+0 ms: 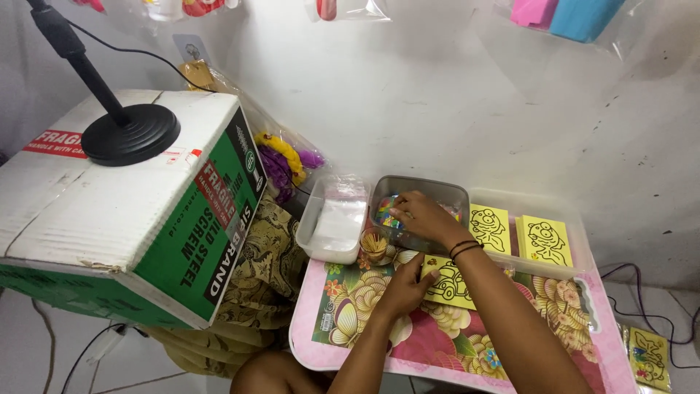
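Head view, entry one: work in hand. My right hand (423, 215) reaches into the grey tub (419, 191) of small coloured pieces (385, 211), fingers curled down among them; I cannot tell whether they have closed on one. My left hand (405, 290) lies flat, fingers together, pinning the near edge of the yellow car card (450, 283) to the flowered pink tray table (364, 306), just below the right wrist. To do this well, I judge: keep the left hand pressing so the card stays put, and lift only one piece at a time.

Entry two: counts.
- Yellow picture cards: four in sight. One under the left hand, two (490, 228) (544, 241) in the clear tray right of the right hand, one (649, 357) far right, off the table.
- Tubs: two, the grey one and a clear one (334, 219) left of it.
- Small cup of sticks (374, 244): one, between the hands.
- Cardboard box (124, 211): one, well left of both hands, with one black stand base (130, 133) on top.
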